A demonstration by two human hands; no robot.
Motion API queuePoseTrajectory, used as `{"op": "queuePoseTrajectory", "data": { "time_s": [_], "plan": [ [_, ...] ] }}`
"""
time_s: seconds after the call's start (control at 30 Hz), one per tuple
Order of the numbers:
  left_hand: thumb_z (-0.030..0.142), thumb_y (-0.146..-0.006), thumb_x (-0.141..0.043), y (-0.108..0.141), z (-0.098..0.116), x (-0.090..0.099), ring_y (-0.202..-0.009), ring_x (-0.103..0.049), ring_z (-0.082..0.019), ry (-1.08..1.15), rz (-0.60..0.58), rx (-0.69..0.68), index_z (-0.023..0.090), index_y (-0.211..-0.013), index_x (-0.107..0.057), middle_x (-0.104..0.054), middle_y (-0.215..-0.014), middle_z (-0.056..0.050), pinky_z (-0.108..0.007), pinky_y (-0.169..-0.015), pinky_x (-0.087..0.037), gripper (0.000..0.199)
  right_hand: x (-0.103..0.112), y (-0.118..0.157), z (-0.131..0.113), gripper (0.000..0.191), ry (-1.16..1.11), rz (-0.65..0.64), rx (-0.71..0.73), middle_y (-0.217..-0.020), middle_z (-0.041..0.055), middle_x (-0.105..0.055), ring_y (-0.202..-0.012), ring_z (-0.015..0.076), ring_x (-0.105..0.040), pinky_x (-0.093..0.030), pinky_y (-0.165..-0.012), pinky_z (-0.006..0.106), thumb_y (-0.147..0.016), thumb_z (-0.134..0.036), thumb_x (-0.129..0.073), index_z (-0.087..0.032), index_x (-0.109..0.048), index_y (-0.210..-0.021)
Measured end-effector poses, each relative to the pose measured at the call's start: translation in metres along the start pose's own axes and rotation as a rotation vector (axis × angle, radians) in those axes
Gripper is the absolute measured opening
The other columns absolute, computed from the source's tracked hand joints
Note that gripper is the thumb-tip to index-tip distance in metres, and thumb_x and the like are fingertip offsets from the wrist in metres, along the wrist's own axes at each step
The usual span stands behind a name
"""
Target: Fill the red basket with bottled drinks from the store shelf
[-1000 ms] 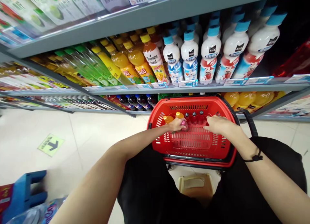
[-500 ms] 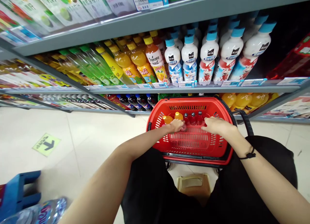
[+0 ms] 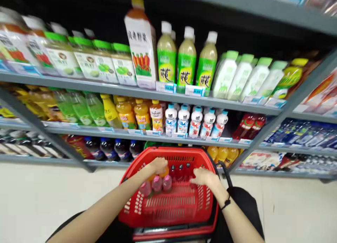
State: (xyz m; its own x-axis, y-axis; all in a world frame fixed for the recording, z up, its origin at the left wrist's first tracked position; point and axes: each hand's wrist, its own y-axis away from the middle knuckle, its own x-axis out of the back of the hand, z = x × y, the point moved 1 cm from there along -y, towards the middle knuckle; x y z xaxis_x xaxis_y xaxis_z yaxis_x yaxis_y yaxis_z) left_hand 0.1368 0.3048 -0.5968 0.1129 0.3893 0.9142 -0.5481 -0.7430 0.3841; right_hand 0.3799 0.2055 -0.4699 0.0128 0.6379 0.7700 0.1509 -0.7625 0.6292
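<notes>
In the head view, a red shopping basket [image 3: 168, 215] holds several small bottles. My left hand [image 3: 158, 165] is inside its left back part, fingers closed round the top of an orange drink bottle [image 3: 165, 172] that it partly hides. In front of that hand stand pink-capped bottles [image 3: 157, 182] in a row. Dark red bottles [image 3: 180, 173] with black caps line the back wall between my hands. My right hand [image 3: 202, 177] is at the basket's right side, beside these red bottles, its fingers apart and blurred at the tips.
Shelves of drinks [image 3: 137, 130] rise right behind the basket, with white blue-capped bottles [image 3: 183, 118] on the middle one. Large orange bottles [image 3: 222, 154] and dark cola bottles [image 3: 122, 150] stand on the bottom shelf. A black basket handle [image 3: 226, 174] sticks up at the right.
My view has tilted up, showing more of the upper shelf. My left hand has moved from a pink bottle to the orange bottle behind; the pink-capped bottles now show in a row.
</notes>
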Motion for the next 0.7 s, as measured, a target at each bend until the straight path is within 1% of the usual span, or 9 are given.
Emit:
{"op": "queuePoseTrajectory", "data": {
  "time_s": [0.07,0.13,0.2,0.27,0.37,0.47,0.57,0.63,0.7],
  "plan": [
    [0.026,-0.097,-0.066,0.009,-0.015,0.022,-0.103,-0.073,-0.023,0.003,0.024,0.083,0.011,-0.100,-0.074,-0.076,-0.105,-0.012,-0.045,-0.097,-0.059,0.017,0.003,-0.001,0.003,0.036,-0.017,0.076,0.032,-0.120,0.0175,-0.074,-0.112,0.0282,-0.073,-0.057,-0.098,0.042,-0.095,-0.038,-0.075,-0.009,-0.075,-0.116],
    [0.024,-0.098,-0.062,0.024,-0.032,0.039,-0.110,-0.072,-0.024,0.024,0.045,0.162,0.012,-0.104,-0.075,-0.076,-0.111,-0.012,-0.046,-0.102,-0.056,0.019,0.009,0.000,0.005,0.028,-0.051,0.207,0.091,-0.114,0.0178,-0.076,-0.109,0.0298,-0.074,-0.056,-0.093,0.038,-0.094,-0.032,-0.073,-0.010,-0.077,-0.110],
    [0.025,-0.100,-0.060,0.040,-0.048,0.049,-0.115,-0.071,-0.024,0.058,0.049,0.246,0.012,-0.106,-0.074,-0.075,-0.117,-0.013,-0.047,-0.105,-0.055,0.021,0.022,0.004,0.006,0.021,-0.104,0.388,0.156,-0.107,0.0138,-0.078,-0.104,0.0274,-0.075,-0.054,-0.089,0.033,-0.098,-0.025,-0.063,-0.013,-0.077,-0.108],
    [0.025,-0.100,-0.060,0.055,-0.063,0.051,-0.113,-0.072,-0.023,0.108,0.027,0.324,0.011,-0.108,-0.073,-0.075,-0.117,-0.012,-0.045,-0.103,-0.056,0.021,0.045,0.013,0.008,0.023,-0.164,0.580,0.215,-0.098,0.0090,-0.078,-0.095,0.0230,-0.074,-0.051,-0.084,0.030,-0.100,-0.019,-0.053,-0.015,-0.075,-0.104],
    [0.022,-0.103,-0.052,0.070,-0.080,0.045,-0.091,-0.076,-0.018,0.210,-0.046,0.398,0.011,-0.108,-0.071,-0.078,-0.101,-0.009,-0.036,-0.088,-0.061,0.023,0.100,0.043,0.014,0.024,-0.229,0.835,0.298,-0.091,0.0071,-0.076,-0.084,0.0204,-0.071,-0.050,-0.080,0.029,-0.100,-0.019,-0.048,-0.016,-0.071,-0.094],
    [0.017,-0.103,-0.043,0.077,-0.090,0.039,-0.077,-0.076,-0.016,0.290,-0.099,0.442,0.009,-0.102,-0.070,-0.078,-0.093,-0.010,-0.028,-0.074,-0.061,0.028,0.169,0.089,0.018,0.022,-0.254,1.076,0.359,-0.092,0.0082,-0.075,-0.085,0.0223,-0.069,-0.052,-0.085,0.032,-0.100,-0.025,-0.047,-0.017,-0.067,-0.092],
    [0.013,-0.100,-0.040,0.078,-0.094,0.037,-0.078,-0.078,-0.018,0.328,-0.109,0.463,0.009,-0.094,-0.070,-0.079,-0.095,-0.013,-0.027,-0.071,-0.061,0.031,0.238,0.138,0.011,0.027,-0.283,1.344,0.381,-0.100,0.0107,-0.073,-0.094,0.0230,-0.070,-0.054,-0.092,0.034,-0.104,-0.031,-0.039,-0.018,-0.063,-0.102],
    [0.013,-0.098,-0.043,0.077,-0.095,0.040,-0.078,-0.078,-0.021,0.335,-0.112,0.471,0.007,-0.091,-0.071,-0.079,-0.093,-0.015,-0.030,-0.072,-0.062,0.029,0.283,0.165,0.003,0.028,-0.303,1.584,0.412,-0.097,0.0099,-0.072,-0.089,0.0209,-0.071,-0.056,-0.088,0.032,-0.105,-0.030,-0.037,-0.018,-0.062,-0.107],
    [0.014,-0.098,-0.048,0.074,-0.098,0.044,-0.079,-0.078,-0.021,0.331,-0.083,0.475,0.006,-0.099,-0.072,-0.079,-0.092,-0.015,-0.034,-0.077,-0.063,0.025,0.330,0.186,-0.005,0.026,-0.245,1.759,0.465,-0.097,0.0102,-0.072,-0.086,0.0178,-0.071,-0.057,-0.084,0.029,-0.105,-0.026,-0.038,-0.015,-0.062,-0.110]
  ]
}}
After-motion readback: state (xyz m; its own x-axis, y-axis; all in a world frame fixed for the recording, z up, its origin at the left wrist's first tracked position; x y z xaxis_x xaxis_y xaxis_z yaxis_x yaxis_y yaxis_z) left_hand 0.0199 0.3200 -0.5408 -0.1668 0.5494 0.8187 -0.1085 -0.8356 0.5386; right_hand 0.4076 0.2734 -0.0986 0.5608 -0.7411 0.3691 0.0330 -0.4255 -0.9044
